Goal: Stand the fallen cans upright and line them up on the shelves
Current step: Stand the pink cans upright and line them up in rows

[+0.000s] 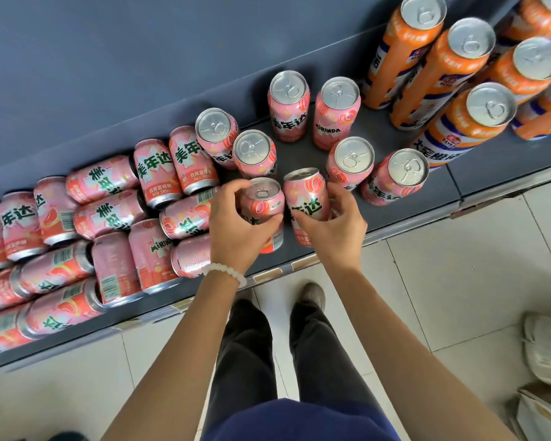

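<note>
Pink soda cans cover a grey shelf (404, 214). My left hand (236, 230) grips one pink can (263, 202) near the shelf's front edge, top up. My right hand (334, 227) grips a second pink can (307, 198) right beside it, also top up. Behind them several pink cans stand upright (288, 103), loosely spaced. To the left lies a heap of fallen pink cans (105, 218) on their sides, several deep, reaching the frame's left edge.
Tall orange cans (458, 68) stand upright at the shelf's right end. The shelf's back panel (109, 58) rises behind. Below the front edge is a tiled floor (442, 281) with my legs and shoes; another person's white shoe (544, 348) is at right.
</note>
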